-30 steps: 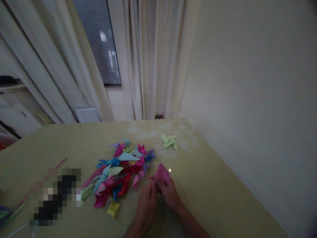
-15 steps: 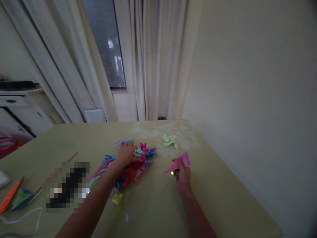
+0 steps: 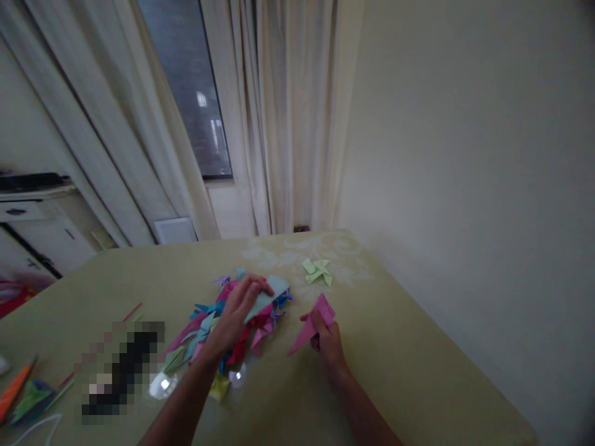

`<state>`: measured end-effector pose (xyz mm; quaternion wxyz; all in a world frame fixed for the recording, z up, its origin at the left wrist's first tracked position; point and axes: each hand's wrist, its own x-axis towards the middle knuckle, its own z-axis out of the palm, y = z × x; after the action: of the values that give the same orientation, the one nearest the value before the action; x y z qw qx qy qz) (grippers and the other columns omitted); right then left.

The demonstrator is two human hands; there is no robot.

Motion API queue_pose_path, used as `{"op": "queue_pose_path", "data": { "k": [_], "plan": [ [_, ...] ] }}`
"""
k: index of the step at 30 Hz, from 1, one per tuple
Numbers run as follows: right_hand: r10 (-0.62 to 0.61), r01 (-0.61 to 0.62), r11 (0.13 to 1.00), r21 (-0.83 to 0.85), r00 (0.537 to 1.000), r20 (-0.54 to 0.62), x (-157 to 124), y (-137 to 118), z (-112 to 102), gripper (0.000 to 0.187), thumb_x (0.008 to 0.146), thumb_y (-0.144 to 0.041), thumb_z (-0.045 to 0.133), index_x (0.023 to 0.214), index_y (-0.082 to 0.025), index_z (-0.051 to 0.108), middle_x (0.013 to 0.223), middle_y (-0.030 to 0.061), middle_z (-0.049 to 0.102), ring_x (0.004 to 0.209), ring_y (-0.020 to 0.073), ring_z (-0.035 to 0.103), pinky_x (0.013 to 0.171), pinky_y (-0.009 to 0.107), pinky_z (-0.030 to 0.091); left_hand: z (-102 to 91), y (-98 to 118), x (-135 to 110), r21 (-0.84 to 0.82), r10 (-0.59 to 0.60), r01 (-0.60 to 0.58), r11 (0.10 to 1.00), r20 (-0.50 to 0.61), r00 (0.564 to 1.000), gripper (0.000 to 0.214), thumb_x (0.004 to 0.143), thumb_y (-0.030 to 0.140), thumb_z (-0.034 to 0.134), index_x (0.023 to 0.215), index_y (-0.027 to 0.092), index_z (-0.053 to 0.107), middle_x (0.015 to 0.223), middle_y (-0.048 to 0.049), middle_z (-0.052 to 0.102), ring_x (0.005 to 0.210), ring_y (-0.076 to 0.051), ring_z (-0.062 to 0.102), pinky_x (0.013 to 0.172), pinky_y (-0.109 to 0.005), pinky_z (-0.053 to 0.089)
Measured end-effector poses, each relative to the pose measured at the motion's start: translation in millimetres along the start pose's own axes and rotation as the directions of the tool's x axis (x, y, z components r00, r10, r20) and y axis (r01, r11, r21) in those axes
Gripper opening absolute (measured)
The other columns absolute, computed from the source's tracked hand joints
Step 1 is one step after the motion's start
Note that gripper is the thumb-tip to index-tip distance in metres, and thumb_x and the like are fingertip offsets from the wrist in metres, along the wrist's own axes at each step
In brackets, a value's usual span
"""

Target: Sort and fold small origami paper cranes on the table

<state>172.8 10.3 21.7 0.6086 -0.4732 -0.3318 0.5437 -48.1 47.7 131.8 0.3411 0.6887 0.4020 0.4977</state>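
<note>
We see our left hand gripping a pale blue folded paper over a heap of colourful folded papers. Our right hand pinches a pink folded paper, right of the heap. Beyond, we note a pale green paper pinwheel on the table.

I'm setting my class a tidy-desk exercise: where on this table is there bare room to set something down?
Bare table: right of the right hand, out to the edge; and far left, between the origami pile and the curtains. Crowded: that pile, with the left hand over it.
</note>
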Motion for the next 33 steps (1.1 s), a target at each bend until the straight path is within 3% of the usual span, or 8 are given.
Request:
{"op": "queue_pose_path", "data": {
  "k": [2, 6, 8, 11, 16, 24, 30, 33],
  "plan": [
    [0.016, -0.015, 0.999, -0.028, 0.998, 0.057, -3, 4, 4, 0.071, 0.074, -0.083, 0.072, 0.082, -0.013, 0.079, 0.045, -0.0054, 0.045, 0.037, 0.0058, 0.027, 0.038, 0.021, 0.017, 25.0, -1, -18, 0.058, 0.02, -0.022, 0.998, 0.045, 0.999, 0.022, 0.097, 0.04, 0.065, 0.108, 0.022, 0.064, 0.101, -0.0053, 0.07, 0.092, -0.019, 0.066, 0.087, -0.034, 0.056],
    [0.027, -0.023, 0.998, -0.059, 0.997, 0.071, -8, 7, 10, 0.075, 0.073, -0.087, 0.069, 0.083, -0.013, 0.079, 0.043, -0.0068, 0.041, 0.037, 0.0059, 0.025, 0.038, 0.022, 0.018, 63.6, -22, -39, 0.07, -0.014, 0.019, 0.997, -0.073, 0.997, 0.052, 0.09, 0.03, 0.071, 0.139, 0.024, 0.056, 0.119, -0.0087, 0.067, 0.091, -0.018, 0.068, 0.084, -0.035, 0.06],
    [0.017, -0.014, 0.998, -0.061, 0.999, 0.038, -9, 7, 12, 0.074, 0.072, -0.086, 0.071, 0.081, -0.013, 0.078, 0.043, -0.0074, 0.039, 0.038, 0.0063, 0.026, 0.038, 0.022, 0.019, 74.4, -31, -43, 0.101, -0.038, 0.045, 0.994, -0.068, 0.997, 0.047, 0.091, 0.029, 0.067, 0.137, 0.023, 0.06, 0.127, -0.0117, 0.068, 0.096, -0.021, 0.071, 0.085, -0.038, 0.061],
    [-0.023, 0.022, 0.998, -0.065, 1.0, -0.017, -10, 7, 13, 0.069, 0.073, -0.084, 0.072, 0.074, -0.015, 0.074, 0.043, -0.0074, 0.038, 0.04, 0.0072, 0.028, 0.038, 0.022, 0.02, 85.9, -36, -49, 0.275, -0.008, 0.009, 0.961, -0.006, 1.0, 0.032, 0.098, 0.025, 0.055, 0.125, 0.022, 0.072, 0.134, -0.0131, 0.071, 0.12, -0.027, 0.069, 0.105, -0.046, 0.056],
    [-0.011, 0.009, 0.999, -0.033, 0.997, -0.071, -14, 12, 16, 0.064, 0.074, -0.08, 0.073, 0.059, -0.02, 0.058, 0.042, -0.0077, 0.038, 0.037, 0.0066, 0.029, 0.037, 0.022, 0.021, 105.1, -38, -67, 0.552, -0.04, -0.029, 0.833, 0.112, 0.993, 0.057, 0.099, 0.011, 0.043, 0.151, 0.03, 0.057, 0.145, -0.0116, 0.066, 0.131, -0.028, 0.065, 0.106, -0.047, 0.057],
    [0.118, -0.118, 0.972, 0.202, 0.993, 0.013, -8, 16, 18, 0.042, 0.068, -0.059, 0.081, 0.077, -0.02, 0.068, 0.047, -0.0077, 0.051, 0.039, 0.0072, 0.038, 0.039, 0.019, 0.027, 116.5, -46, -79, 0.653, 0.146, -0.198, 0.731, 0.135, 0.98, 0.063, 0.102, 0.012, 0.043, 0.16, 0.035, 0.045, 0.156, -0.0141, 0.052, 0.138, -0.03, 0.057, 0.109, -0.05, 0.055],
    [0.253, -0.27, 0.906, 0.326, 0.963, 0.096, -13, 9, 22, 0.043, 0.06, -0.052, 0.087, 0.083, -0.02, 0.069, 0.052, -0.0085, 0.052, 0.043, 0.0069, 0.04, 0.042, 0.018, 0.026, 117.8, -39, -92, 0.63, 0.066, -0.076, 0.773, 0.039, 0.997, 0.058, 0.105, 0.021, 0.043, 0.159, 0.041, 0.044, 0.152, -0.0116, 0.049, 0.117, -0.022, 0.068, 0.09, -0.035, 0.063],
    [0.226, -0.258, 0.922, 0.29, 0.964, 0.14, -15, 7, 22, 0.043, 0.064, -0.051, 0.085, 0.092, -0.019, 0.074, 0.054, -0.0069, 0.055, 0.044, 0.008, 0.042, 0.043, 0.019, 0.028, 117.5, -33, -97, 0.587, 0.081, -0.059, 0.808, -0.011, 0.997, 0.054, 0.106, 0.023, 0.041, 0.159, 0.036, 0.046, 0.143, -0.012, 0.053, 0.119, -0.022, 0.066, 0.098, -0.036, 0.061]
  ]
}}
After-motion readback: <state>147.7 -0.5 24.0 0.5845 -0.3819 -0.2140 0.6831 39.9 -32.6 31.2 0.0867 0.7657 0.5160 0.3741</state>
